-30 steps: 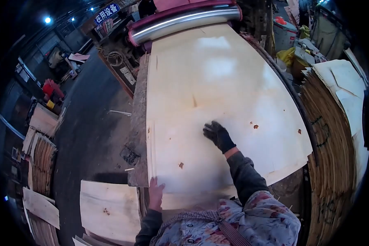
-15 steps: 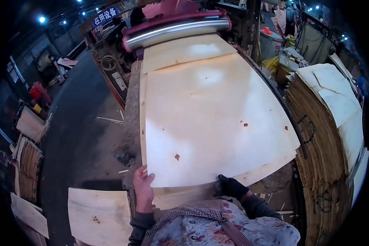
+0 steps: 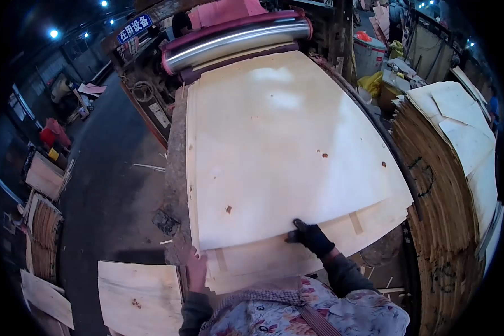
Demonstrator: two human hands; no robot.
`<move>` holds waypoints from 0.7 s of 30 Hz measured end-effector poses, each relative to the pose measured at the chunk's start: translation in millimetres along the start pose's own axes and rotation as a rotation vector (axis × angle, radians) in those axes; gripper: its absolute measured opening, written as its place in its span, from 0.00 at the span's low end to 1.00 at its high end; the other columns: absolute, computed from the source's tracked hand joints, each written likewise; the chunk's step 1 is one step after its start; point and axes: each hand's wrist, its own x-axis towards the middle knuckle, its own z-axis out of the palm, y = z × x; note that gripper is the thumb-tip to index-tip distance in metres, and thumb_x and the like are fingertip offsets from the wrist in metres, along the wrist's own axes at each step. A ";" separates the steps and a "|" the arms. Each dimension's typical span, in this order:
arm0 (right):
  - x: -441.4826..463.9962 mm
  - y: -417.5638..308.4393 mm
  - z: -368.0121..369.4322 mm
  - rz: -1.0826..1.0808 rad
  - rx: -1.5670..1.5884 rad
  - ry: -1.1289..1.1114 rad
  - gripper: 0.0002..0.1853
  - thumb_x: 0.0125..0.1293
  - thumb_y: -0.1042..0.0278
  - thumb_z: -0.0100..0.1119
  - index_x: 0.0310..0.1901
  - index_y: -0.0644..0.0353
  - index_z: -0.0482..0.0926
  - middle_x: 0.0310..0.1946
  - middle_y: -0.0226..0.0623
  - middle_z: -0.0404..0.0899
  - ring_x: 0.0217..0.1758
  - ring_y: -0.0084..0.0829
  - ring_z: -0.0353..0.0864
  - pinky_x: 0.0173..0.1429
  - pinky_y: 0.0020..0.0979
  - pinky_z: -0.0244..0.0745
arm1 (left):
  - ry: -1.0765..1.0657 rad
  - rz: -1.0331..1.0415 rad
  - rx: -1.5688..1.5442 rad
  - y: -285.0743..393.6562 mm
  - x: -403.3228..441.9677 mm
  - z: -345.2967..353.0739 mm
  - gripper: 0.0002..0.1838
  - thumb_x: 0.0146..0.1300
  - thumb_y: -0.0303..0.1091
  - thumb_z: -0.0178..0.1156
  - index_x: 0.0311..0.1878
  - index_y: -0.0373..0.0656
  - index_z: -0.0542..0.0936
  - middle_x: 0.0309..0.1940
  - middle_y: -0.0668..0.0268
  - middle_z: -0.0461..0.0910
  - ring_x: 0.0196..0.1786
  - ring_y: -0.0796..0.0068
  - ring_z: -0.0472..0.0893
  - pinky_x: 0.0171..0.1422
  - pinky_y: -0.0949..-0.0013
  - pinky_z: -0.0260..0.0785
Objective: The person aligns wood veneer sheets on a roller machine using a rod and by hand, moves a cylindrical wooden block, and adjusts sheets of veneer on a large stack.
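Note:
A broad, pale wood veneer sheet (image 3: 280,162) with a few brown knots lies on top of a stack of similar sheets. Its far edge is just short of the rollers. My right hand (image 3: 315,239), in a dark glove, grips its near edge with the thumb on top. At the near left corner, my bare left hand (image 3: 196,271) pinches the sheet's edge; its fingertips are partly blurred. Below the near edge, another veneer sheet (image 3: 252,263) shows, with tape-like strips across it.
A shiny metal roller (image 3: 241,45) with a pink-red one behind it spans the table's far end. Tall veneer stacks (image 3: 437,196) stand at right. Low at left lies another veneer sheet (image 3: 140,297) beside the dark floor (image 3: 106,196). A handwheel (image 3: 142,91) is mounted beside the rollers.
The top sheet has slid away from me toward the rollers, covering the sheet ahead and baring more of the one beneath. My right hand moved forward with it; my left hand shifted slightly nearer me.

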 end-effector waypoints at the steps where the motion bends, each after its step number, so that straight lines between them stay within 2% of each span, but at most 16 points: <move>1: 25.4 0.5 -3.6 0.001 0.081 0.028 0.21 0.68 0.53 0.56 0.46 0.67 0.75 0.31 0.43 0.82 0.36 0.41 0.85 0.45 0.40 0.82 | -0.014 0.078 0.257 -16.4 -0.9 7.6 0.35 0.55 0.27 0.59 0.66 0.29 0.59 0.62 0.44 0.66 0.60 0.53 0.72 0.63 0.61 0.66; 2: 44.3 -5.0 -5.6 0.009 0.134 0.009 0.19 0.68 0.55 0.57 0.46 0.66 0.75 0.30 0.43 0.81 0.35 0.42 0.84 0.45 0.41 0.82 | -0.029 0.154 0.514 -35.4 -2.3 15.1 0.39 0.54 0.31 0.61 0.67 0.28 0.58 0.65 0.41 0.61 0.63 0.49 0.69 0.66 0.60 0.63; 3: 63.4 -12.8 -7.9 0.016 0.186 -0.010 0.18 0.67 0.56 0.58 0.46 0.65 0.75 0.30 0.43 0.81 0.35 0.42 0.84 0.45 0.42 0.82 | -0.009 0.231 0.734 -56.9 -3.6 23.3 0.44 0.52 0.38 0.65 0.68 0.27 0.56 0.69 0.39 0.53 0.71 0.45 0.58 0.72 0.55 0.54; 5: 113.1 -16.6 -21.1 0.002 0.322 -0.107 0.16 0.67 0.57 0.58 0.47 0.62 0.76 0.30 0.43 0.81 0.34 0.44 0.84 0.47 0.46 0.81 | 0.017 0.176 0.840 -37.0 -21.1 42.0 0.48 0.51 0.42 0.67 0.69 0.28 0.54 0.71 0.40 0.46 0.74 0.45 0.49 0.75 0.53 0.48; 7: 144.6 -42.9 -9.8 0.016 0.307 -0.088 0.16 0.67 0.58 0.58 0.49 0.61 0.76 0.30 0.44 0.81 0.33 0.44 0.83 0.49 0.48 0.81 | 0.004 0.179 0.810 -43.9 -17.1 39.7 0.49 0.50 0.43 0.68 0.69 0.28 0.53 0.71 0.40 0.46 0.74 0.44 0.47 0.75 0.53 0.46; 8: 149.6 -56.4 1.5 -0.015 0.332 -0.077 0.15 0.68 0.59 0.57 0.49 0.60 0.76 0.35 0.48 0.81 0.35 0.44 0.83 0.49 0.47 0.81 | -0.010 0.185 0.769 -49.1 -14.4 38.0 0.51 0.50 0.44 0.68 0.70 0.28 0.53 0.71 0.40 0.46 0.74 0.44 0.46 0.76 0.52 0.44; 9: 171.6 -55.7 -1.1 -0.053 0.339 -0.124 0.15 0.68 0.59 0.56 0.50 0.59 0.75 0.34 0.47 0.81 0.37 0.44 0.83 0.50 0.45 0.81 | -0.006 0.177 0.773 -54.7 -10.4 36.5 0.51 0.50 0.44 0.68 0.70 0.28 0.53 0.71 0.40 0.46 0.74 0.44 0.46 0.76 0.52 0.44; 11: 189.6 -57.0 5.9 -0.082 0.428 -0.192 0.15 0.70 0.61 0.53 0.53 0.59 0.73 0.41 0.48 0.81 0.44 0.45 0.82 0.54 0.45 0.79 | -0.004 0.258 0.679 -66.8 -5.7 32.4 0.53 0.48 0.45 0.70 0.70 0.28 0.52 0.72 0.40 0.46 0.74 0.43 0.46 0.76 0.52 0.45; 12: 193.8 -50.8 8.3 -0.076 0.428 -0.193 0.15 0.70 0.61 0.53 0.53 0.59 0.73 0.41 0.48 0.81 0.44 0.45 0.82 0.54 0.45 0.79 | -0.001 0.253 0.680 -67.5 -6.9 31.5 0.53 0.48 0.45 0.70 0.70 0.28 0.52 0.72 0.40 0.46 0.74 0.43 0.46 0.76 0.52 0.45; 14: 199.0 -41.1 11.5 -0.192 0.613 -0.274 0.16 0.71 0.62 0.51 0.55 0.60 0.71 0.50 0.49 0.78 0.52 0.45 0.79 0.59 0.46 0.76 | 0.020 0.238 0.719 -67.5 -4.3 32.8 0.50 0.48 0.42 0.70 0.69 0.28 0.55 0.72 0.42 0.46 0.74 0.47 0.49 0.75 0.54 0.47; 15: 196.3 -33.7 10.8 -0.192 0.608 -0.273 0.16 0.71 0.62 0.51 0.55 0.60 0.71 0.50 0.49 0.78 0.52 0.45 0.79 0.59 0.46 0.76 | 0.020 0.236 0.714 -62.7 -5.2 32.0 0.50 0.48 0.42 0.70 0.69 0.28 0.55 0.72 0.42 0.46 0.74 0.47 0.49 0.75 0.54 0.47; 17: 179.7 -6.8 6.6 -0.126 0.412 -0.359 0.15 0.71 0.63 0.50 0.55 0.61 0.72 0.55 0.48 0.75 0.57 0.45 0.76 0.62 0.46 0.73 | -0.022 0.176 0.508 -49.3 -8.1 26.0 0.45 0.48 0.34 0.69 0.68 0.29 0.59 0.72 0.46 0.50 0.73 0.52 0.55 0.74 0.58 0.51; 18: 164.1 9.9 5.7 -0.102 0.360 -0.379 0.15 0.72 0.64 0.49 0.55 0.61 0.72 0.53 0.46 0.76 0.55 0.44 0.77 0.62 0.45 0.73 | -0.024 0.176 0.501 -47.6 -5.6 20.8 0.45 0.48 0.34 0.69 0.68 0.29 0.59 0.72 0.46 0.50 0.73 0.52 0.55 0.74 0.58 0.51; 20: 117.5 33.1 7.9 -0.022 0.251 -0.396 0.16 0.72 0.64 0.48 0.56 0.61 0.72 0.52 0.44 0.77 0.55 0.42 0.78 0.62 0.44 0.73 | -0.063 0.079 0.199 -45.3 0.3 11.3 0.41 0.48 0.26 0.66 0.67 0.31 0.62 0.71 0.49 0.53 0.71 0.58 0.60 0.73 0.62 0.53; 21: 91.4 40.5 9.0 0.035 0.197 -0.392 0.16 0.72 0.65 0.48 0.57 0.62 0.71 0.52 0.44 0.77 0.55 0.42 0.78 0.63 0.44 0.73 | -0.065 0.080 0.191 -33.9 -3.5 11.4 0.41 0.48 0.26 0.66 0.67 0.31 0.62 0.71 0.49 0.53 0.71 0.58 0.60 0.73 0.62 0.53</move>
